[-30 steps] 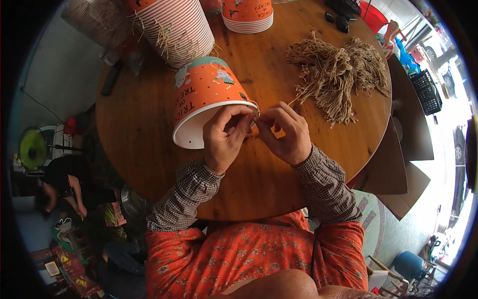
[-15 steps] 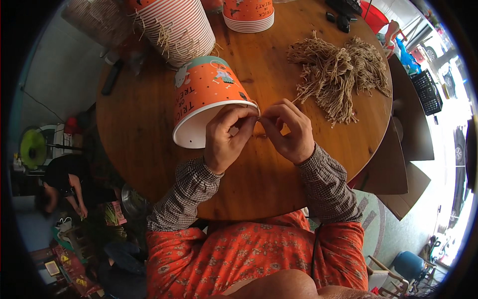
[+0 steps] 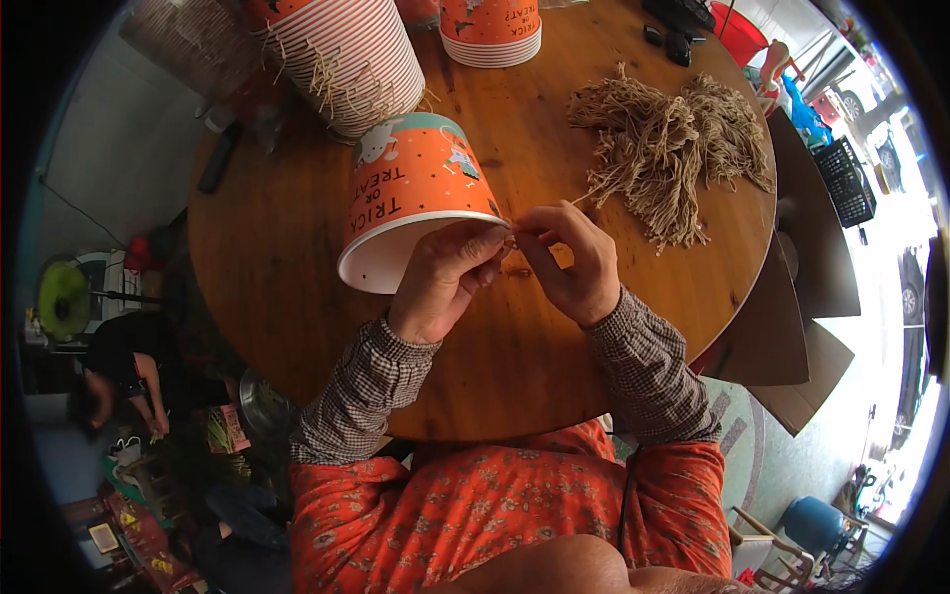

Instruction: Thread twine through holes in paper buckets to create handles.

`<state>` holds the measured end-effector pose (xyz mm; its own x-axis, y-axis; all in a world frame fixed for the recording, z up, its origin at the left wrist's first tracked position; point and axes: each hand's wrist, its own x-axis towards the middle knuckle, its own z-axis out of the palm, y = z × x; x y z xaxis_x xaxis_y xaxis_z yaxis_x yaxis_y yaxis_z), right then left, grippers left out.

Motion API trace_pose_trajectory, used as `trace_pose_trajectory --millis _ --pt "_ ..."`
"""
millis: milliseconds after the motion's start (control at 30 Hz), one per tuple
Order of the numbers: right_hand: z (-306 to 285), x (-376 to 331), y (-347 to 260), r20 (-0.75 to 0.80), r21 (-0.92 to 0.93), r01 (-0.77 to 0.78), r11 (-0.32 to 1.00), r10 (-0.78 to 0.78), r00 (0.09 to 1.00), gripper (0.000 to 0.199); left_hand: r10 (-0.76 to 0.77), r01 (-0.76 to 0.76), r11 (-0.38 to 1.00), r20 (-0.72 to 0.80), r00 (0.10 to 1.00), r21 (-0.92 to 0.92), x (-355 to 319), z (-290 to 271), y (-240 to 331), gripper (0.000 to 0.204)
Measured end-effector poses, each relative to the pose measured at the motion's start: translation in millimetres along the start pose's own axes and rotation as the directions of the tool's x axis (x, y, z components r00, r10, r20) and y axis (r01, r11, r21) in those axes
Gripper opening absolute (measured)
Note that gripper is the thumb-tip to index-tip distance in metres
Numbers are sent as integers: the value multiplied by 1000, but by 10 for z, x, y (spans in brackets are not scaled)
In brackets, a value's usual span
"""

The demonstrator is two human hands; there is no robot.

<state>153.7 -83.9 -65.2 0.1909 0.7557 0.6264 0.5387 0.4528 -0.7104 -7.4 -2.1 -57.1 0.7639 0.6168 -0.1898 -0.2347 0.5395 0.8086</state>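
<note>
An orange paper bucket with a green base band and printed figures lies tipped on the table, its white mouth facing me. My left hand reaches across the mouth; its thumb and fingertips close on the rim's right side. Close against it, my right hand pinches a thin piece of twine, whose loose end sticks up behind the knuckles. The fingertips of both hands nearly meet at the rim and hide most of the twine there. A small dark hole shows in the bucket's inner wall.
A tan heap of cut twine spreads at the right on the round wooden table. Stacked buckets, draped with twine, stand at the back left, beside another short stack. Open cardboard boxes adjoin the right edge. Another person bends at the far left.
The bucket has turned slightly, showing more of its printed side. My left hand has rolled, bringing its thumb over the rim. My right hand stays nearly in place, still pinching.
</note>
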Motion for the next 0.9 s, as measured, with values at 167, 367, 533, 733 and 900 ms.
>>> trace_pose_trajectory --millis 167,367,533,733,900 --pt "-3 6 -49 25 -6 67 998 -67 997 21 52 -51 998 -17 999 28 -9 -23 -47 16" --pt "8 -24 8 11 92 -96 991 96 995 14 107 -104 985 -13 994 136 -13 -16 -54 17" --pt "9 -36 57 11 256 -239 937 245 970 10 169 -159 961 -26 985 227 -5 23 -35 17" --pt "-9 -24 25 -37 216 -393 894 410 911 5 301 -268 919 -77 951 288 -33 66 -66 15" --pt "-23 -29 38 -23 318 -406 857 435 900 6 292 -244 882 -62 954 403 -15 39 -100 13"
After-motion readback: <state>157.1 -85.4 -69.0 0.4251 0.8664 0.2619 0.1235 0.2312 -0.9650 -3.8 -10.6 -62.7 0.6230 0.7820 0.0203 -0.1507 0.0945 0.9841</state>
